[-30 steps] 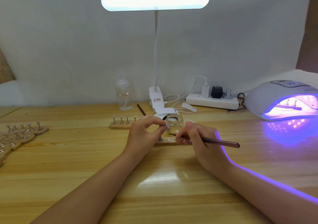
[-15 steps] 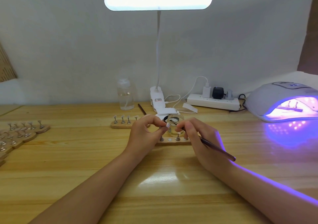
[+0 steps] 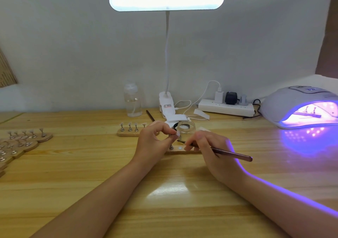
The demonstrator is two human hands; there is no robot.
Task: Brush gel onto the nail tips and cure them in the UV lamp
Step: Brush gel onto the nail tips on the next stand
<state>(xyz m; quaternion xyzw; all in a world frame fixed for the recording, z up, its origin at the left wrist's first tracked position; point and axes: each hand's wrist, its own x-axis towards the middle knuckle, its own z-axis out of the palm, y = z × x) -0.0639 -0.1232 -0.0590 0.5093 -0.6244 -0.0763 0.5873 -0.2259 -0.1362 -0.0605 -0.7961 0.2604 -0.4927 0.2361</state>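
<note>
I see the nail tip (image 3: 177,133) pinched in my left hand (image 3: 155,142) above the wooden holder (image 3: 180,151). My right hand (image 3: 210,146) grips the brush (image 3: 228,153), bristles just below the tip. Open jar (image 3: 186,128) behind; lit UV lamp (image 3: 300,108) well right.

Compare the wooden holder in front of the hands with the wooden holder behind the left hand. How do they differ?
The near holder lies under both hands and shows a bare round pad where a stand is missing; the far holder lies untouched, with four stands upright in a row. The left hand pinches a nail tip on its stand above the near holder, and the right hand holds a brush over it. Both are flat wooden strips lying on the table.
</note>
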